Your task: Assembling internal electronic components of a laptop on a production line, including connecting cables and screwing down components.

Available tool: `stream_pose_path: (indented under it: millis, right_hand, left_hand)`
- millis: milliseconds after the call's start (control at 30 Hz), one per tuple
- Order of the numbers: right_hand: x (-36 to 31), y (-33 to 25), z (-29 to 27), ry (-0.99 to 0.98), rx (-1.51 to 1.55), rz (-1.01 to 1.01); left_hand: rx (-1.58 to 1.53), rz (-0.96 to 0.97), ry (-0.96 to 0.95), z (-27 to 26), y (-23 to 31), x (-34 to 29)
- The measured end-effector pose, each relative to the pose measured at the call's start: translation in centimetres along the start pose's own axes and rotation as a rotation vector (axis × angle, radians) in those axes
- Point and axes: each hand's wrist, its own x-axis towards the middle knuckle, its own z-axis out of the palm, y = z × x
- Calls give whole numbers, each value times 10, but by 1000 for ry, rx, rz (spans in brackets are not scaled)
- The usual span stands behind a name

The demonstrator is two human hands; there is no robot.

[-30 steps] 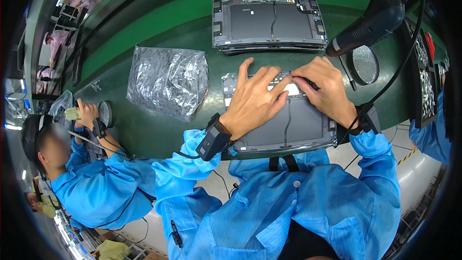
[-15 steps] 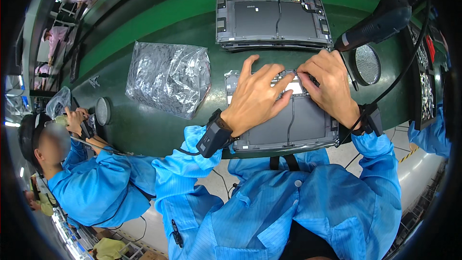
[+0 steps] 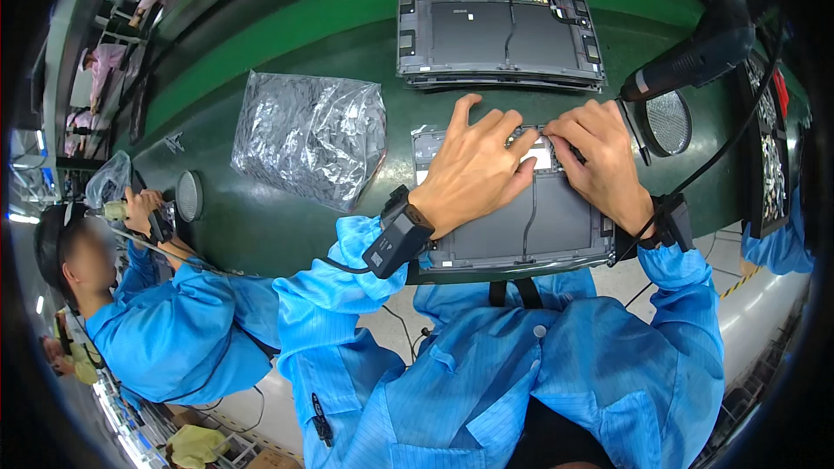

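A dark grey laptop base (image 3: 560, 219) lies without its cover at the table's front edge, a circuit board along its far side and black battery panels nearer me. My left hand (image 3: 478, 169) rests across its far left part, fingers stretched and thumb apart from them, nothing visible in it. Beside a white patch (image 3: 540, 156) on the board, my right hand (image 3: 599, 152) bends over the laptop's far edge with thumb and fingertips pinched. Whatever those fingertips hold is too small or hidden to make out.
Farther back sits a stack of similar laptop bases (image 3: 499, 30). A silvery plastic bag (image 3: 308, 139) lies to the left. Rightward are a black power screwdriver (image 3: 691, 56), a round dish (image 3: 667, 123) and a cable (image 3: 730, 143). A co-worker (image 3: 174, 321) sits at far left.
The whole view has shifted slightly, so the table things appear a little farther right. My left thumb has drawn nearer its index finger. The right hand keeps its pinch at the board.
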Motion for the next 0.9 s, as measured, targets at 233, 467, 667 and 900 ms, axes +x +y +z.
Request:
stream_pose_path:
  millis: [233, 467, 667, 900]
  right_hand:
    - [-6, -3, 1, 14, -90, -59]
    - [-4, -4, 1, 7, -116, -57]
    - [-6, 1, -3, -16, -108, -122]
    - [-6, 1, 1, -19, -123, -137]
  left_hand:
    - [44, 4, -12, 1, 2, 0]
    - [37, 9, 14, 1, 0, -3]
    - [17, 9, 27, 2, 0, -1]
    - [19, 12, 29, 2, 0, -3]
